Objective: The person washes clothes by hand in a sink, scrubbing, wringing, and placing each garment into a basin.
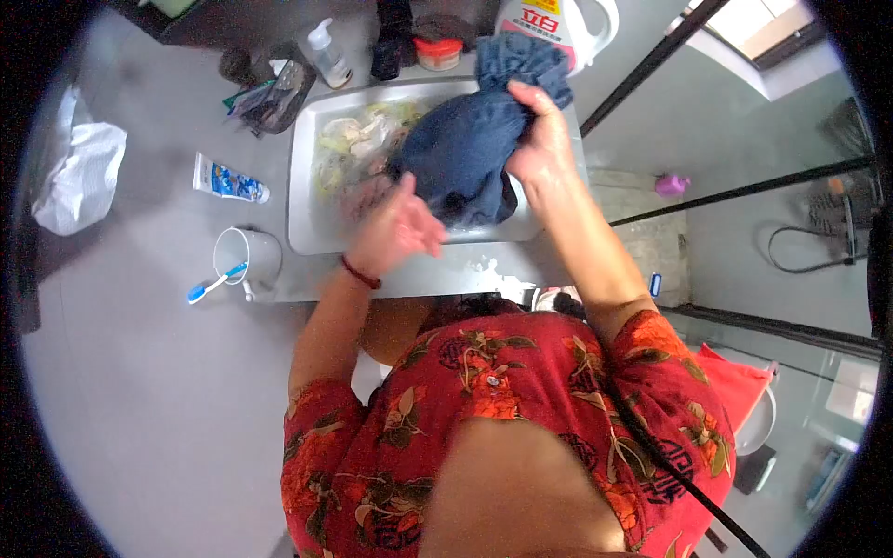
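Dark blue cloth (465, 144) in your right hand's (542, 149) grasp, over the basin's (299, 223) right half.
Your left hand (402, 228) is loose, fingers spread; support the sagging near folds inside the basin. Mind the far-right jug (558, 28); leftward offers room, short of the cup (260, 251).

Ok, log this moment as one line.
right hand: holds blue cloth over basin | left hand: beside cloth, contact unclear | tube: left of basin
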The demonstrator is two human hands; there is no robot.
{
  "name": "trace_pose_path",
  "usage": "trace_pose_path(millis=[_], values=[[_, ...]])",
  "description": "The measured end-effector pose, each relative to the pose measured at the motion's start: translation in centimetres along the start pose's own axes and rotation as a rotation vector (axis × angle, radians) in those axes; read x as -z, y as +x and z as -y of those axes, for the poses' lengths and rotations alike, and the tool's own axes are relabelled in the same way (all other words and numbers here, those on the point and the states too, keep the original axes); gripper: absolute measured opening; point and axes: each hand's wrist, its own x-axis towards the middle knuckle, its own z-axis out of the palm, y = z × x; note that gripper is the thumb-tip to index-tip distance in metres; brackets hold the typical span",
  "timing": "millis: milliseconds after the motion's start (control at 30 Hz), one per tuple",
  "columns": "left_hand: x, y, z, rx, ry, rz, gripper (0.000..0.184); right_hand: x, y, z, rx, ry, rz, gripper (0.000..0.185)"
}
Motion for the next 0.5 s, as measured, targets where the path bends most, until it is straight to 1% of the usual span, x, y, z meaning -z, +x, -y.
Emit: trace_pose_path(millis=[67, 100, 133, 167, 233, 267, 300, 367, 400, 433, 467, 500], values=[[-5.7, 1.1, 1.0, 0.073, -0.512, 0.029, 0.093, -0.9, 0.0, -0.5, -0.002, 0.025, 0.040, 0.022], [-6.2, 1.9, 1.2, 0.073, -0.513, 0.030, 0.093, -1.0, -0.4, -0.7, -0.008, 0.060, 0.052, 0.025], [-6.4, 2.5, 1.3, 0.035, -0.710, 0.038, 0.096, -1.1, -0.9, -0.9, -0.021, 0.091, 0.067, 0.028], [-6.3, 3.1, 1.1, -0.025, -0.726, 0.083, 0.093, -1.1, -1.5, -1.3, -0.029, 0.080, 0.073, 0.028], [-6.1, 4.4, 0.4, -0.143, -0.766, 0.176, 0.086, -0.9, -3.0, -2.2, -0.104, 0.061, 0.187, 0.037], [-6.2, 5.1, -1.8, -0.382, -0.888, 0.082, 0.074, -0.4, -3.2, -2.7, -0.098, 0.049, 0.275, 0.043], [-6.0, 5.8, -3.0, -0.621, -1.008, -0.020, 0.061, 0.1, -4.1, -2.9, -0.057, -0.054, 0.317, 0.046], [-4.3, 6.1, -4.2, -0.680, -0.826, -0.131, 0.039, 0.8, -4.8, -2.6, -0.053, -0.128, 0.332, 0.049], [-4.2, 6.2, -4.2, -0.709, -0.833, -0.096, 0.031, 0.9, -5.2, -2.5, -0.053, -0.129, 0.332, 0.049], [-4.1, 6.2, -4.4, -0.713, -0.834, -0.094, 0.031, 1.1, -5.6, -2.1, -0.015, -0.211, 0.360, 0.051], [-3.9, 6.0, -4.8, -0.591, -0.720, -0.141, 0.029, 1.3, -5.8, -1.6, 0.025, -0.291, 0.387, 0.053], [-3.7, 5.7, -5.0, -0.467, -0.607, -0.188, 0.028, 1.6, -5.9, -1.2, 0.025, -0.291, 0.387, 0.053]])
